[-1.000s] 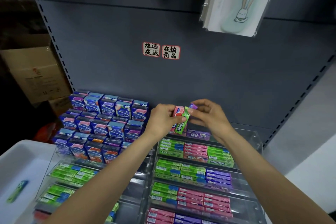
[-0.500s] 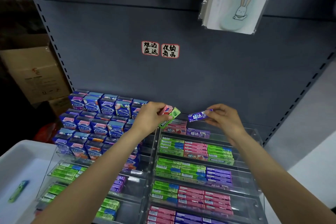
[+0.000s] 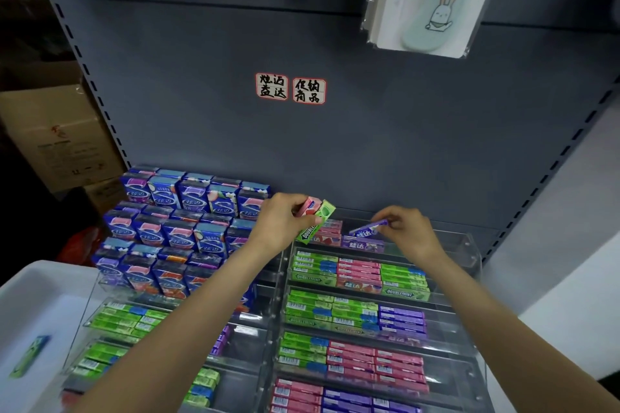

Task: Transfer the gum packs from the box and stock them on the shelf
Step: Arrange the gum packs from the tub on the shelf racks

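Over top clear acrylic shelf tier (image 3: 466, 245):
Right hand (image 3: 407, 231): pinching slim purple gum pack (image 3: 367, 229), placing next.
Left hand (image 3: 285, 221): gripping pink gum pack (image 3: 307, 206) and green gum pack (image 3: 315, 223).

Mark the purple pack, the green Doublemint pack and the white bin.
purple pack (image 3: 367, 229), head view, printed front face.
green Doublemint pack (image 3: 313, 227), head view, lettered side.
white bin (image 3: 50, 273), head view, far rim.

My right hand (image 3: 407, 231) now holds the purple pack (image 3: 368, 228) apart, at 3 o'clock of my left hand (image 3: 285, 223), lowered toward the top tier.
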A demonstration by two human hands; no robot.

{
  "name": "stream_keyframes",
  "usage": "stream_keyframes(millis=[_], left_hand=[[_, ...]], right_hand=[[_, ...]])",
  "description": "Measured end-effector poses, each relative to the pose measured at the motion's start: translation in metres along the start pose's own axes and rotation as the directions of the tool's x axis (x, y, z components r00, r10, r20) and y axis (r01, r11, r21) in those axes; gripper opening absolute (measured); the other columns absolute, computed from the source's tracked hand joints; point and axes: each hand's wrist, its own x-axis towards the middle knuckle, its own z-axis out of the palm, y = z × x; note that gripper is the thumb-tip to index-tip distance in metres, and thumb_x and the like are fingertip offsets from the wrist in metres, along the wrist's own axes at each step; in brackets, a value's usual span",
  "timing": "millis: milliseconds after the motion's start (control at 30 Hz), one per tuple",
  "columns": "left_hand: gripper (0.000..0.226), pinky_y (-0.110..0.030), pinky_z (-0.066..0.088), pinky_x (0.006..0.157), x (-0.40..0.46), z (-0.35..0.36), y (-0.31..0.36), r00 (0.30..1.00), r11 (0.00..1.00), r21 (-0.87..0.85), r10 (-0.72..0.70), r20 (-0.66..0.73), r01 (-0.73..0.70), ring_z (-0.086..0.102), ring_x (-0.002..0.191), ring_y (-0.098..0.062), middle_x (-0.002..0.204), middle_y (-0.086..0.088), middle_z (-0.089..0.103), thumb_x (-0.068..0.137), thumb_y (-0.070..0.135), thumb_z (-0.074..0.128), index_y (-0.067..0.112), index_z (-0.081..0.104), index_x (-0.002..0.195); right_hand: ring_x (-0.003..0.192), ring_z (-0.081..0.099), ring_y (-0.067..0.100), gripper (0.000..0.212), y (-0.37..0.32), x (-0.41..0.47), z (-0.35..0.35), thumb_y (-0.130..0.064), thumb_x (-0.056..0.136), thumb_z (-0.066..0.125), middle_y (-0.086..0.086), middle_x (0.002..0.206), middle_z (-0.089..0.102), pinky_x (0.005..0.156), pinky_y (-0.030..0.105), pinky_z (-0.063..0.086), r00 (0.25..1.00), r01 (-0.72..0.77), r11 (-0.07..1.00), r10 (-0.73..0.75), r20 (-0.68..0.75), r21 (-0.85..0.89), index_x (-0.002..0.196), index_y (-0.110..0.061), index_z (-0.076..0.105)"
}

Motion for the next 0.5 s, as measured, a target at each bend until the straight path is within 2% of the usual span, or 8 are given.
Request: stream_keyframes(millis=[100,233,333,500], left_hand=[[0.026,-0.038,0.054,0.083,0.000,0.000,0.001,1.000,0.999,-0.042,-0.021,0.001,0.021,0.068,0.085,-0.018,0.091,-0.006,0.072,0.080,0.021,0.074,0.005,0.070,0.100],[0.026,-0.044,0.053,0.085,-0.002,0.000,0.000,0.999,0.998,-0.060,-0.032,-0.001,0.032,0.068,0.087,-0.022,0.092,-0.008,0.072,0.078,0.022,0.075,0.005,0.070,0.098],[0.025,-0.040,0.054,0.086,-0.005,-0.001,0.001,0.999,0.994,-0.097,-0.046,0.000,0.045,0.068,0.087,-0.018,0.093,-0.005,0.073,0.078,0.020,0.074,0.006,0.070,0.098],[0.026,-0.029,0.054,0.085,-0.008,-0.003,0.001,0.997,0.981,-0.181,-0.072,0.003,0.072,0.068,0.089,-0.012,0.100,-0.002,0.072,0.080,0.017,0.073,0.011,0.070,0.105]], right_hand=[[0.090,0.061,0.014,0.013,0.000,0.000,0.004,-0.005,0.087,0.062,0.005,0.097,0.068,0.073,0.024,0.050,0.998,0.039,0.998,-0.036,0.046,-0.053,0.099,-0.009,0.067],[0.090,0.060,0.013,0.014,-0.003,0.001,0.008,-0.012,0.091,0.059,0.005,0.102,0.068,0.078,0.021,0.045,0.984,0.089,0.988,-0.067,0.164,-0.128,0.102,-0.010,0.067],[0.097,0.060,0.015,0.023,-0.005,0.001,0.011,-0.020,0.094,0.055,0.005,0.110,0.067,0.083,0.021,0.044,0.968,0.095,0.980,-0.049,0.246,-0.177,0.112,-0.010,0.066],[0.102,0.059,0.017,0.026,-0.009,0.002,0.013,-0.024,0.096,0.052,0.006,0.116,0.065,0.087,0.024,0.042,0.955,0.095,0.973,-0.030,0.295,-0.210,0.116,-0.012,0.063]])
